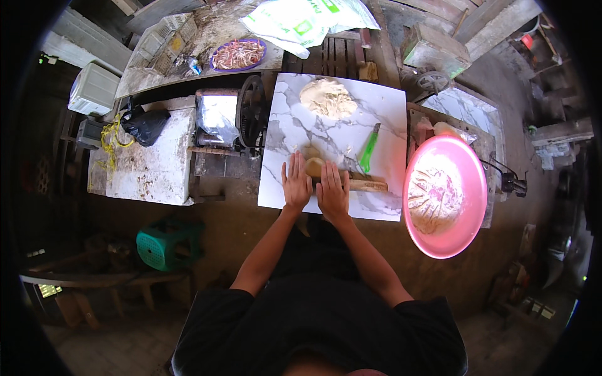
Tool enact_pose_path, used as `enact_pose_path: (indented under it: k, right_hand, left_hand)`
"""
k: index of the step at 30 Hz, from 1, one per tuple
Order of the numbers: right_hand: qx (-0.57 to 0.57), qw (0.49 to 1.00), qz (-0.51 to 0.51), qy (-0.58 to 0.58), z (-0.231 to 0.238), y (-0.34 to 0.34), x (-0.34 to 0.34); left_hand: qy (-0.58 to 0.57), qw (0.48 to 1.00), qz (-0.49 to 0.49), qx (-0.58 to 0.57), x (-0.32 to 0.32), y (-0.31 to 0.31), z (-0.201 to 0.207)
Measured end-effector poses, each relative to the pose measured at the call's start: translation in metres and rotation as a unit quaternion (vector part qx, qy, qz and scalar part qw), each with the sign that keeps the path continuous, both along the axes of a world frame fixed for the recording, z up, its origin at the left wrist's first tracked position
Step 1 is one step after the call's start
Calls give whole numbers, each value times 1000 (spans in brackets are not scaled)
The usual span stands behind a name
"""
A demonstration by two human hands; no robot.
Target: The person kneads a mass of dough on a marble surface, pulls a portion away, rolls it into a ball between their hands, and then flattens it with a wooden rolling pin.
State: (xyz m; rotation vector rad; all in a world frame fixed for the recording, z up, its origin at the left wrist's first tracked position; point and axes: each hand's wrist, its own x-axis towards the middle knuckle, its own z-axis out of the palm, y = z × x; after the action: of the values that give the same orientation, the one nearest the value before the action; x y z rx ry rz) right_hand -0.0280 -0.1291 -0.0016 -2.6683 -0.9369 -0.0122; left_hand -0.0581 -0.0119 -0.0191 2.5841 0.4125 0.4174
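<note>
Small dough lies between left hand and right hand; contact unclear.

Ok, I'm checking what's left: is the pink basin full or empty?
Partly full: pale flour-like stuff lies in the basin, its right inner wall showing bare.

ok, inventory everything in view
Board: 1, marbled white, centre
Dough lump: 1, cream, board's far side
Dough piece: 1, yellowish, board's near half
Knife: 1, green handle, board's right
Wooden stick: 1, tan, board's near right
Basin: 1, pink, right of board
Floury mass: 1, whitish, in basin
Plate: 1, purple, upper left
Shreds: many, reddish, on plate
Sack: 1, white, beyond board
Bag: 1, black, left
Machine: 1, black wheel, left of board
Stool: 1, green, lower left
Crate: 1, pale, upper left
Remaining clutter: uncounted
Left hand: 1, bare, over board
Right hand: 1, bare, over board
</note>
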Motion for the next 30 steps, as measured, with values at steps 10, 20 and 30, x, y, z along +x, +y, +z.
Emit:
enact_pose_path:
  k: [10,20,30]
  right_hand:
    - [9,999,9,-49,2,15,29]
    - [-55,994,20,-92,0,33,69]
    - [-70,995,0,-66,2,40,76]
  left_hand:
    - [-10,999,1,45,25,12,-2]
    - [72,996,41,19,61,28,3]
    - [98,993,66,17,71,30,9]
